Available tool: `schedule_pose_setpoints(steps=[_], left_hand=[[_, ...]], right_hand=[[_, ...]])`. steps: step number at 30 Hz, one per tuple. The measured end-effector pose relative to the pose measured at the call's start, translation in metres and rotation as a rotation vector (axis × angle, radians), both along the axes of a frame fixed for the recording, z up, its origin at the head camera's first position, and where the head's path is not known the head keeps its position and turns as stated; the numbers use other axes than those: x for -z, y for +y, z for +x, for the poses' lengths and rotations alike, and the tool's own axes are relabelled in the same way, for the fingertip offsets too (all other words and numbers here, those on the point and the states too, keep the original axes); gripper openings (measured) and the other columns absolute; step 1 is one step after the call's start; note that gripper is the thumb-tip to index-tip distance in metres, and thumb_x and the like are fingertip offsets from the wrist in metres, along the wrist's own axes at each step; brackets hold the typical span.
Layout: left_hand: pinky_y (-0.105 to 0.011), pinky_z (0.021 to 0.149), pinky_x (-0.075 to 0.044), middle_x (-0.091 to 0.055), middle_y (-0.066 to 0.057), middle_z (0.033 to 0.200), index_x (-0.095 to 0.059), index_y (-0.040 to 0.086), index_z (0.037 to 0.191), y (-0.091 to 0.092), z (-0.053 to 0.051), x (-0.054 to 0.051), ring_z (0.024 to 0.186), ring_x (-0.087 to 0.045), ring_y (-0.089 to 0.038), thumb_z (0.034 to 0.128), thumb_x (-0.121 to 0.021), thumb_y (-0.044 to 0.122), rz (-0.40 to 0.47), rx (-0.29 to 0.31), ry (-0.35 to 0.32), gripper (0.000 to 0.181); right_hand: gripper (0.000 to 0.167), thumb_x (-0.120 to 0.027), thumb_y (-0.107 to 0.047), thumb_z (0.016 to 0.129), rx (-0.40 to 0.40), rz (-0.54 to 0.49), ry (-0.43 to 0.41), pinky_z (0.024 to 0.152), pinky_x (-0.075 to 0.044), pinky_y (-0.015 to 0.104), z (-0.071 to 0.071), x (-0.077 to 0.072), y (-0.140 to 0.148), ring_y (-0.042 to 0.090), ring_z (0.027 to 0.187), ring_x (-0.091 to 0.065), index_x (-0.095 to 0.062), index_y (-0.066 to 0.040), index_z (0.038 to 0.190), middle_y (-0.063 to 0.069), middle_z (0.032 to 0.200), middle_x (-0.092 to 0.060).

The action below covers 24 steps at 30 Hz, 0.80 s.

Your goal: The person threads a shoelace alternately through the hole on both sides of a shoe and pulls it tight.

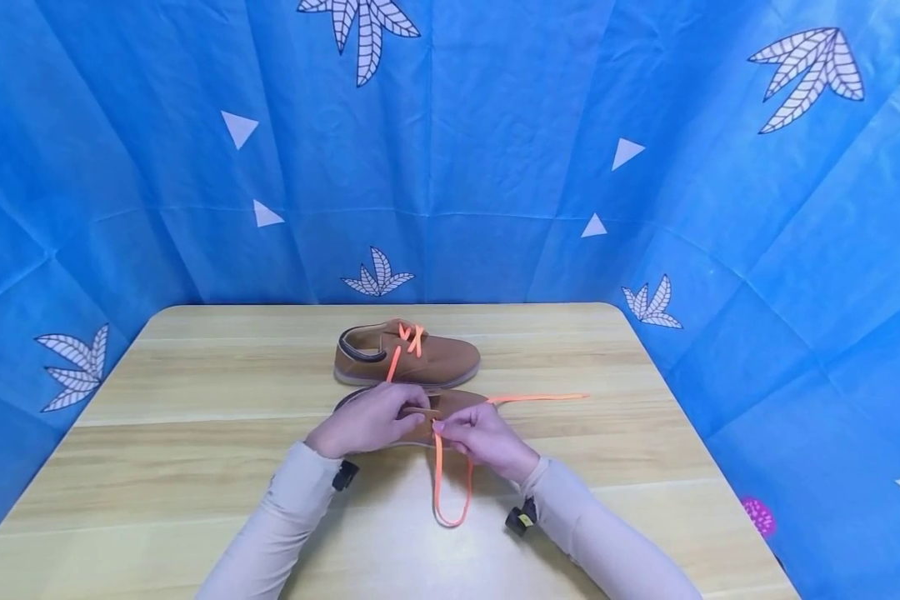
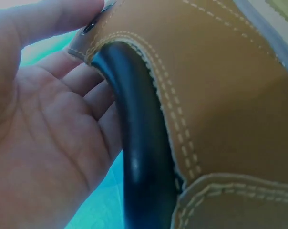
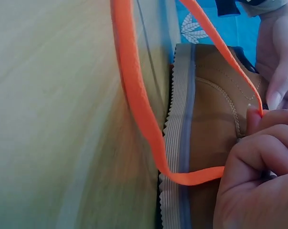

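Observation:
A brown shoe (image 3: 208, 133) with a pale ridged sole sits on the table, half covered by both hands in the head view. My left hand (image 1: 375, 417) holds its eyelet flap between thumb and fingers; the left wrist view shows the thumb over a dark eyelet (image 2: 89, 26) beside the black padded collar (image 2: 134, 124). With thumb and fingertips, my right hand (image 1: 487, 437) pinches an orange shoelace (image 1: 438, 479) close to that flap. From there the lace hangs in a loop toward the front. Its other end (image 1: 543, 397) stretches right past the toe.
Just behind stands a second brown shoe (image 1: 446, 357), toe to the right, with an orange lace (image 1: 416, 340) crossed through its eyelets. The light wooden table (image 1: 195, 467) is backed by a blue patterned cloth (image 1: 495, 125) that also hangs along both sides.

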State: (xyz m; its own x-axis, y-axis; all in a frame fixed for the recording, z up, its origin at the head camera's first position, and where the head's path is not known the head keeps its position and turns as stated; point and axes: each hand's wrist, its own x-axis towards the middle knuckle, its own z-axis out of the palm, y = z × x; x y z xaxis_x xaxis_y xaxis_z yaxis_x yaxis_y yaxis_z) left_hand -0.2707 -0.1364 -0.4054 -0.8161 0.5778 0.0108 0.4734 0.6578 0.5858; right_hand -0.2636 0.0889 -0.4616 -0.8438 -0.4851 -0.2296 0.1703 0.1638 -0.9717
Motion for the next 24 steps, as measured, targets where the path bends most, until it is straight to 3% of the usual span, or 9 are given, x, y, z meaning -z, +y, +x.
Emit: schedule_pose_setpoints(steps=[4,8,14,17,21,24], left_hand=[[-0.033,0.086,-0.057,-0.072,0.004,0.105,-0.07,0.015,0.111,0.001,0.0,0.003,0.095,-0.067,-0.011,0.0988,-0.068,0.017,0.042,0.025,-0.053,0.013],[-0.042,0.102,-0.056,-0.074,0.002,0.117,-0.07,0.014,0.12,0.001,-0.001,0.006,0.115,-0.07,-0.017,0.1005,-0.067,0.022,0.08,0.054,-0.101,0.022],[-0.035,0.094,-0.057,-0.077,0.002,0.115,-0.076,0.013,0.118,-0.001,-0.005,0.004,0.103,-0.07,-0.011,0.1017,-0.061,0.018,0.117,0.047,-0.13,0.023],[-0.028,0.09,-0.056,-0.078,0.003,0.117,-0.077,0.015,0.12,-0.002,-0.006,0.002,0.101,-0.069,-0.005,0.1025,-0.06,0.018,0.106,0.059,-0.112,0.025],[-0.023,0.075,-0.052,-0.078,0.002,0.117,-0.077,0.016,0.122,-0.004,-0.006,0.002,0.078,-0.062,-0.003,0.1025,-0.06,0.016,0.113,0.054,-0.116,0.026],[-0.022,0.072,-0.05,-0.078,0.0,0.117,-0.077,0.015,0.122,-0.004,-0.006,0.002,0.075,-0.059,-0.003,0.1026,-0.06,0.015,0.128,0.034,-0.122,0.026]], right_hand=[[0.029,-0.072,-0.023,0.097,0.053,0.053,0.052,0.041,-0.025,0.019,0.0,0.001,-0.004,0.004,0.042,-0.033,-0.077,0.006,0.095,-0.009,0.05,-0.051],[0.026,-0.073,-0.022,0.096,0.094,0.091,0.105,0.043,-0.028,0.018,0.001,0.003,-0.007,0.004,0.044,-0.039,-0.079,0.003,0.099,-0.008,0.05,-0.055],[0.028,-0.07,-0.025,0.098,0.023,0.172,0.191,0.045,-0.032,0.018,-0.002,-0.005,-0.004,0.004,0.045,-0.043,-0.078,0.002,0.094,-0.007,0.049,-0.053],[0.022,-0.069,-0.022,0.099,0.013,0.231,0.319,0.046,-0.032,0.018,-0.009,-0.013,0.001,0.005,0.047,-0.043,-0.079,-0.004,0.093,-0.003,0.053,-0.054],[0.015,-0.067,-0.018,0.1,-0.003,0.272,0.475,0.06,-0.05,0.019,-0.018,-0.023,0.003,0.011,0.07,-0.063,-0.078,-0.008,0.104,0.005,0.08,-0.071],[0.02,-0.064,-0.02,0.102,-0.079,0.3,0.461,0.079,-0.058,0.023,-0.021,-0.025,0.001,0.017,0.094,-0.073,-0.075,-0.007,0.114,0.009,0.105,-0.077]])
